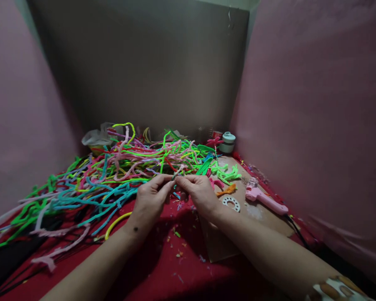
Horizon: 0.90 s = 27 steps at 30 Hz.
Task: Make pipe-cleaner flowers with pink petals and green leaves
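Note:
My left hand (152,195) and my right hand (199,191) meet above the front of the table, fingertips pinched close together. Between them is a short pipe cleaner piece (179,170), pale pink at its upper end and darker near the fingers. Both hands are closed on it; its lower part is hidden by my fingers. Just behind lies a large tangled heap of pipe cleaners (134,159) in pink, green, blue, yellow and red. A yellow pipe cleaner (117,223) curves beside my left wrist.
A pink glue gun (263,196) with a black cord lies on cardboard (250,219) at right. Nearby are a white ring with holes (231,203), an orange fuzzy piece (227,190), green pieces (227,172) and a pale lidded jar (227,143). Scraps dot the red cloth (163,259).

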Available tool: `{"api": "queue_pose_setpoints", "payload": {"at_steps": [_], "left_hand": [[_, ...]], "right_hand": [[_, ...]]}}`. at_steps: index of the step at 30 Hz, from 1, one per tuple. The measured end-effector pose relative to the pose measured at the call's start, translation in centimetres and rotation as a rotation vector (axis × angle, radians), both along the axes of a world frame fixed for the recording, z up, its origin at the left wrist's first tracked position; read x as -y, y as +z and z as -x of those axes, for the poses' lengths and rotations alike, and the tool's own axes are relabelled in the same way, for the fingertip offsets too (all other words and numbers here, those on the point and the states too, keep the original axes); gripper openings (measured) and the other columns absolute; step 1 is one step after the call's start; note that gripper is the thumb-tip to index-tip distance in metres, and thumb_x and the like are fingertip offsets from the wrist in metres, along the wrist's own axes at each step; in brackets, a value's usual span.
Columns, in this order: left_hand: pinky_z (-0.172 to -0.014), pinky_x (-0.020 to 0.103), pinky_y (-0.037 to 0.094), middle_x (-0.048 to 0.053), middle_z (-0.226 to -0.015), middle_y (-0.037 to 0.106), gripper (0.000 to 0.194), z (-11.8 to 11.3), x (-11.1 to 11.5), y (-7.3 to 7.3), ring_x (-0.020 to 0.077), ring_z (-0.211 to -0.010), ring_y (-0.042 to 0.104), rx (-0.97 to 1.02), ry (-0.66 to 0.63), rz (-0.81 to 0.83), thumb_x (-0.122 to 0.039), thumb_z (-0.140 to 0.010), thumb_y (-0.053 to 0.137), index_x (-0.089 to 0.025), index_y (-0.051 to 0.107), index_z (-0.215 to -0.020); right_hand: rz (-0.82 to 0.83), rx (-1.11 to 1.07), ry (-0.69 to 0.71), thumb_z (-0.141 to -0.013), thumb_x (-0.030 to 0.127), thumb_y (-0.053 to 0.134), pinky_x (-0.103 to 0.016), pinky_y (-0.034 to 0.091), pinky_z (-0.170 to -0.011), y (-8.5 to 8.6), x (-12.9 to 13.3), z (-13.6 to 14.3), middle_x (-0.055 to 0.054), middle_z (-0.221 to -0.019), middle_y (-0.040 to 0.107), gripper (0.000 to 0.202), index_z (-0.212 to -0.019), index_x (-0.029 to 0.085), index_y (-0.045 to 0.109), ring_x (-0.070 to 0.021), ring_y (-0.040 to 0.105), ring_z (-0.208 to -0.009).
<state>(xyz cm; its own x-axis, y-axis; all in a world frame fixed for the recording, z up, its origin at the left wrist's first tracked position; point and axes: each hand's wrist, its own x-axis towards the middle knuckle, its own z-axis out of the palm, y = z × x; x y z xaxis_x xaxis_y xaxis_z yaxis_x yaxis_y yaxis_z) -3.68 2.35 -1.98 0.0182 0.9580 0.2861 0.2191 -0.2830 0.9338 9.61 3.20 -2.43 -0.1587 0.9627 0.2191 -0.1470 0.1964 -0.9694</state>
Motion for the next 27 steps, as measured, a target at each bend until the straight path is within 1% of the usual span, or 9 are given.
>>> {"api": "queue_pose_setpoints", "payload": {"at_steps": [4,6,8,10,13,18,21,25,27], "left_hand": [[-0.040,0.017,0.030,-0.003,-0.055,0.055,0.022,0.3,-0.5,0.5,0.0050,-0.040,0.041,0.230,-0.058,0.160,-0.032,-0.067,0.067,-0.015,0.063,-0.080],[-0.038,0.016,0.028,-0.004,-0.055,0.056,0.023,0.5,-0.7,0.5,0.0037,-0.039,0.040,0.309,-0.093,0.222,-0.032,-0.066,0.069,-0.015,0.062,-0.080],[-0.038,0.015,0.028,-0.004,-0.057,0.056,0.024,0.6,-0.8,0.4,0.0031,-0.039,0.041,0.386,-0.101,0.267,-0.030,-0.064,0.071,-0.015,0.061,-0.080],[-0.040,0.014,0.032,-0.004,-0.058,0.056,0.024,0.7,-0.9,0.4,0.0031,-0.041,0.044,0.445,-0.091,0.274,-0.028,-0.062,0.072,-0.015,0.060,-0.079],[-0.041,0.014,0.035,-0.003,-0.059,0.057,0.025,0.9,-1.0,0.4,0.0038,-0.044,0.048,0.475,-0.091,0.269,-0.027,-0.061,0.072,-0.015,0.060,-0.079],[-0.039,0.013,0.033,-0.003,-0.058,0.057,0.025,1.4,-1.5,0.0,0.0032,-0.042,0.046,0.439,-0.113,0.278,-0.028,-0.062,0.071,-0.014,0.060,-0.080],[-0.037,0.012,0.028,-0.003,-0.056,0.056,0.024,1.6,-1.7,-0.4,0.0017,-0.039,0.042,0.433,-0.143,0.268,-0.030,-0.065,0.069,-0.013,0.059,-0.079],[-0.035,0.012,0.026,-0.003,-0.057,0.056,0.021,1.5,-1.6,-0.3,0.0010,-0.037,0.039,0.440,-0.191,0.251,-0.030,-0.069,0.066,-0.013,0.057,-0.077],[-0.035,0.013,0.027,-0.003,-0.057,0.056,0.021,1.3,-1.5,0.0,0.0016,-0.036,0.039,0.454,-0.196,0.239,-0.030,-0.070,0.065,-0.013,0.057,-0.079]], "right_hand": [[-0.075,0.233,-0.181,-0.073,0.030,0.058,-0.023,0.037,-0.046,1.5,-2.1,-3.2,-0.001,-0.059,0.060,0.020,-0.079,0.013,0.069,-0.0100,0.049,-0.047],[-0.163,0.585,-0.352,-0.076,0.023,0.053,-0.023,0.042,-0.054,2.2,-4.2,-6.5,-0.006,-0.075,0.067,0.022,-0.086,0.014,0.070,-0.0123,0.056,-0.058],[-0.160,1.141,-0.478,-0.077,0.015,0.049,-0.022,0.042,-0.064,2.8,-6.5,-10.1,-0.007,-0.089,0.069,0.027,-0.093,0.018,0.070,-0.0148,0.061,-0.075],[-0.084,1.300,-0.459,-0.068,0.008,0.056,-0.024,0.042,-0.065,2.8,-8.4,-13.1,-0.011,-0.089,0.070,0.026,-0.087,0.016,0.073,-0.0200,0.063,-0.082],[0.010,1.433,-0.403,-0.059,0.002,0.061,-0.022,0.041,-0.062,2.0,-9.9,-15.6,-0.010,-0.087,0.071,0.034,-0.087,0.016,0.073,-0.0203,0.063,-0.080],[0.037,1.547,-0.329,-0.062,0.006,0.062,-0.019,0.039,-0.059,1.0,-10.2,-15.6,-0.005,-0.079,0.070,0.029,-0.085,0.018,0.073,-0.0147,0.061,-0.069],[-0.006,1.572,-0.346,-0.065,0.008,0.060,-0.022,0.039,-0.061,3.0,-9.6,-16.1,-0.008,-0.080,0.070,0.021,-0.079,0.016,0.073,-0.0161,0.060,-0.071],[-0.080,1.554,-0.363,-0.067,0.009,0.058,-0.023,0.038,-0.062,7.1,-7.8,-17.1,-0.006,-0.078,0.069,0.020,-0.078,0.017,0.072,-0.0163,0.059,-0.071],[-0.170,1.427,-0.416,-0.067,0.010,0.059,-0.025,0.037,-0.061,8.5,-6.5,-16.8,-0.005,-0.074,0.067,0.018,-0.078,0.016,0.072,-0.0158,0.057,-0.068]]}}
